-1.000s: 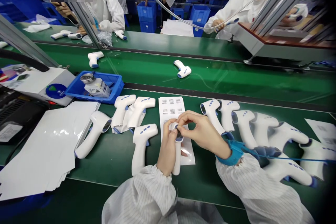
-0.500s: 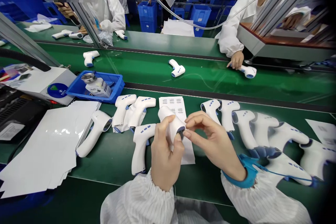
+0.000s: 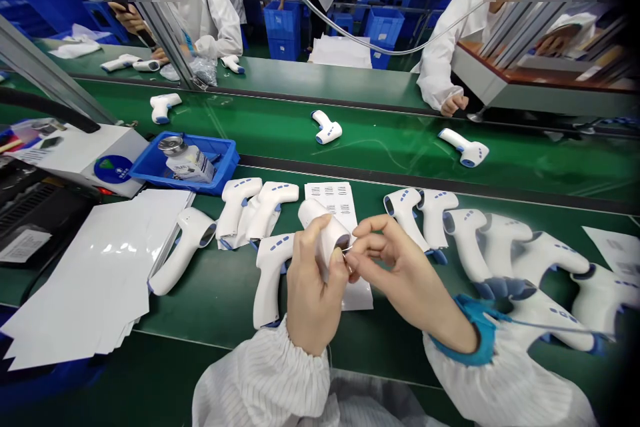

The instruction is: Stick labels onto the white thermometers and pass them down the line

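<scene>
My left hand (image 3: 316, 290) is closed around a white infrared thermometer (image 3: 326, 235), its dark open end turned toward my right hand. Fingers of my right hand (image 3: 400, 263) are pinched at that opening, on a small thin piece too tiny to make out. A blue wrist strap (image 3: 483, 330) circles my right wrist. Under the held thermometer lies a sheet of printed labels (image 3: 350, 207). Just left of my left hand rests another thermometer (image 3: 270, 280) with blue buttons.
More thermometers (image 3: 465, 240) lie in a group at right, and others (image 3: 273, 203) at left. A blue tray (image 3: 227, 170) holds a bottle (image 3: 185, 160). Paper sheets (image 3: 95, 267) are stacked at left. Beyond runs a green conveyor (image 3: 260, 123) carrying thermometers; a co-worker's hand (image 3: 454, 105) rests beside it.
My right fingertips have closed in at the thermometer's opening. Across the belt, the co-worker's hand has let go of a thermometer and drawn back. Thermometers on the belt have shifted left.
</scene>
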{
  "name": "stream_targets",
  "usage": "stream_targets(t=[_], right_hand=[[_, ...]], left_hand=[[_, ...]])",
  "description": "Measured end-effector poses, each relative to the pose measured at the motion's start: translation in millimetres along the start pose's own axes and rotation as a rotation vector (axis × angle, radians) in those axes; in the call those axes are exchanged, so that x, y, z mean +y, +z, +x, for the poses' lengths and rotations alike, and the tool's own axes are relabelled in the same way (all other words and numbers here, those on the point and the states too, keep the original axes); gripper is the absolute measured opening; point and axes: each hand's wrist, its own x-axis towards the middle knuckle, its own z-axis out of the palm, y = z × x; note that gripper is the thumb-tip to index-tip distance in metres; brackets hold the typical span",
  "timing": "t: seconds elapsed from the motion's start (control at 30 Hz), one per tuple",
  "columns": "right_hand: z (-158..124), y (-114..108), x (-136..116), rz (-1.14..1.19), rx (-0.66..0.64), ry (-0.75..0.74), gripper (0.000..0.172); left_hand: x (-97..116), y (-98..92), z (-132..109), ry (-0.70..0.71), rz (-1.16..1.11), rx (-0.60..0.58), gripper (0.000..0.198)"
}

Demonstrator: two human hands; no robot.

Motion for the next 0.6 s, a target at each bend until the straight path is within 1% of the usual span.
stream_targets(t=[0.07, 0.1, 0.17, 0.2, 0.27, 0.33, 0.37, 0.4, 0.47, 0.53, 0.6], right_hand=[[5, -5, -2, 0.123, -0.036, 0.058, 0.023], [7, -7, -2, 0.143, -0.024, 0.061, 0.023], [9, -11, -2, 0.101, 0.051, 0.011, 0.020], [10, -12, -1, 0.054, 0.095, -0.034, 0.018], [12, -10, 0, -0.080, 0.133, -0.139, 0.021], [14, -7, 0, -0.228, 0.105, -0.237, 0.032], [16, -5, -1, -0.285, 0.088, -0.282, 0.034], [19, -3, -3, -0.323, 0.078, -0.319, 0.032], [24, -1, -5, -0.345, 0.084, -0.375, 0.017], [28, 0, -5, -0.343, 0.136, -0.409, 0.003], [28, 0, -2, -0.315, 0.242, -0.396, 0.010]], left_hand=[[4, -1.7, 3, -0.175, -0.200, -0.083, 0.035], [6, -3.0, 5, -0.268, -0.302, -0.127, 0.036], [11, -5.9, 8, -0.407, -0.460, -0.214, 0.039], [13, -7.3, 9, -0.438, -0.509, -0.250, 0.041], [17, -9.0, 10, -0.429, -0.545, -0.304, 0.050], [19, -9.0, 9, -0.366, -0.515, -0.333, 0.061], [19, -8.4, 8, -0.322, -0.478, -0.325, 0.065], [19, -7.6, 7, -0.277, -0.430, -0.302, 0.067], [18, -5.8, 4, -0.213, -0.336, -0.223, 0.067], [16, -4.7, 0, -0.215, -0.303, -0.190, 0.066], [15, -4.6, -2, -0.266, -0.343, -0.205, 0.070]])
